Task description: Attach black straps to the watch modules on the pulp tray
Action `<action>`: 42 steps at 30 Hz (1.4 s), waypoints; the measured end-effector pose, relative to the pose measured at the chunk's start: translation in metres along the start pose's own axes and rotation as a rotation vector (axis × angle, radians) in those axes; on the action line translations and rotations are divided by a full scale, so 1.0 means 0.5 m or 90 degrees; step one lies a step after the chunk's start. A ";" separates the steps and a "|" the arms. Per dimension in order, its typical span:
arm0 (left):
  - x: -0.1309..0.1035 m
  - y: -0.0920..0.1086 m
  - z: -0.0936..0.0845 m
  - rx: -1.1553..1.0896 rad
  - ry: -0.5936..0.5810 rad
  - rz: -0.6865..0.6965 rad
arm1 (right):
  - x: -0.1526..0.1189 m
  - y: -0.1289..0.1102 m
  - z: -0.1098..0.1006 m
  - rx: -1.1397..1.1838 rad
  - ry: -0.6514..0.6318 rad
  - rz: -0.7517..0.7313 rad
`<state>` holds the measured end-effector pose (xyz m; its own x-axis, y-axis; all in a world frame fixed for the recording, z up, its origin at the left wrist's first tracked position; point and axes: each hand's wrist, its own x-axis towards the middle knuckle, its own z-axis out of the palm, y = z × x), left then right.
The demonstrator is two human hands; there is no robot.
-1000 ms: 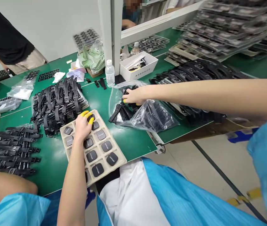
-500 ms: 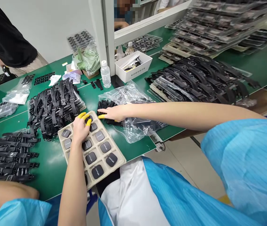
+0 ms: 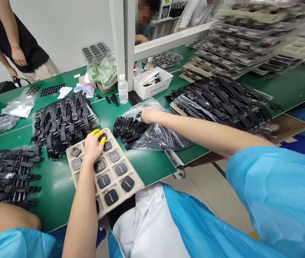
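Note:
My left hand (image 3: 93,146), with yellow finger covers, lies over the upper part of a beige compartment tray (image 3: 139,183). Its fingers are apart and touch the area around a dark square piece (image 3: 103,137). Black rounded-square pieces with pale lettering, such as one square piece (image 3: 111,197), sit in the compartments. My right hand (image 3: 151,115) is closed at a clear plastic bag (image 3: 156,138), apparently gripping its film; the fingertips are partly hidden. Below and left of that hand, a fanned row of thin black strips (image 3: 129,128) lies at the bag's mouth.
Stacks of black watches (image 3: 63,120) stand left of the tray, with more watches (image 3: 214,96) to the right. Behind are a water bottle (image 3: 122,89) and a white box (image 3: 154,86). Tall stacked trays (image 3: 249,32) rise at right. Another person's arm (image 3: 7,218) rests at lower left.
My right hand has moved right and back from over the black strips and closed. The film has drawn back, leaving more strips exposed. My left hand stays on the tray.

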<state>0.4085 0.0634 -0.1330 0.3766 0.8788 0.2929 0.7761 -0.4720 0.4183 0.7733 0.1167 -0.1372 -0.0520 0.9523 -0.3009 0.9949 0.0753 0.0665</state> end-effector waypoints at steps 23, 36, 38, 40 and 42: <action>-0.001 0.004 -0.005 -0.015 -0.022 -0.006 | -0.130 -0.157 -0.061 0.024 0.115 -0.267; 0.001 0.007 -0.014 0.029 -0.051 0.003 | -0.267 -0.156 0.170 0.434 0.443 -0.119; 0.001 0.010 -0.015 0.033 -0.057 0.003 | -0.269 -0.157 0.178 0.428 0.443 -0.112; 0.003 0.014 -0.015 0.044 -0.056 0.002 | -0.266 -0.165 0.180 0.426 0.453 -0.098; 0.006 0.023 -0.014 0.077 -0.061 -0.008 | -0.263 -0.171 0.179 0.443 0.471 -0.088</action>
<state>0.4150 0.0604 -0.1214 0.4087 0.8897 0.2034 0.8342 -0.4546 0.3123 0.7026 -0.0417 -0.1884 0.0248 0.9100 0.4139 0.7939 0.2337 -0.5614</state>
